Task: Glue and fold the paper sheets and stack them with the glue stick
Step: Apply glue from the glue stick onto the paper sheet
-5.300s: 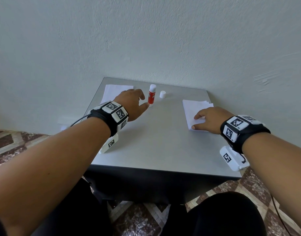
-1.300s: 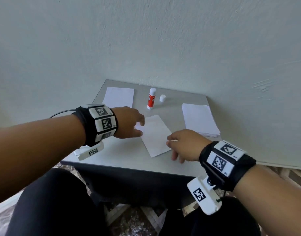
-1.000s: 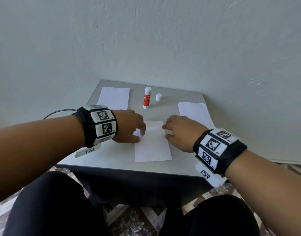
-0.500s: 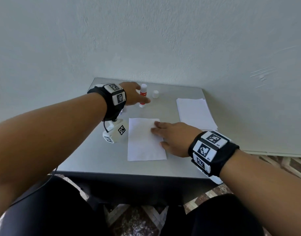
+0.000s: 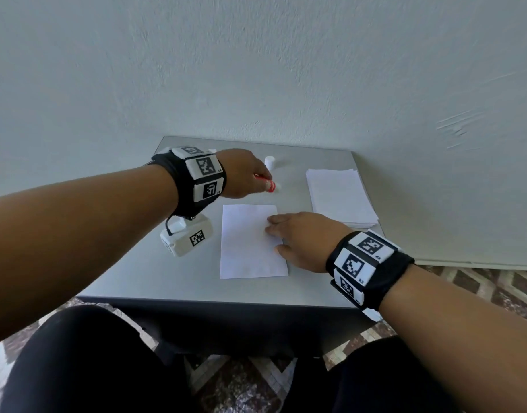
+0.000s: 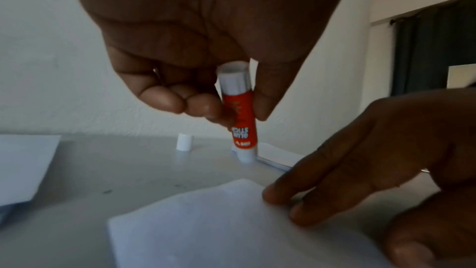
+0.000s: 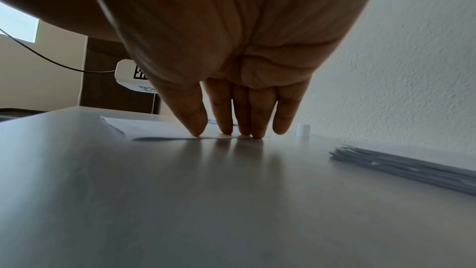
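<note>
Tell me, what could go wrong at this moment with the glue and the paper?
The left hand pinches the red, uncapped glue stick by fingertips only; it might slip. The right hand presses just the right edge of the single white paper sheet, so that could shift under gluing. The small white cap stands loose and could roll off.

- grey table [image 5: 155, 275], set against a pale textured wall [image 5: 256, 70].
- patterned tile floor [image 5: 480, 281] beside and beneath the table.
- dark curtain [image 6: 435, 48] in the left wrist view.
- thin black cable [image 7: 46, 58] and a brown panel [image 7: 103, 93] in the right wrist view.
</note>
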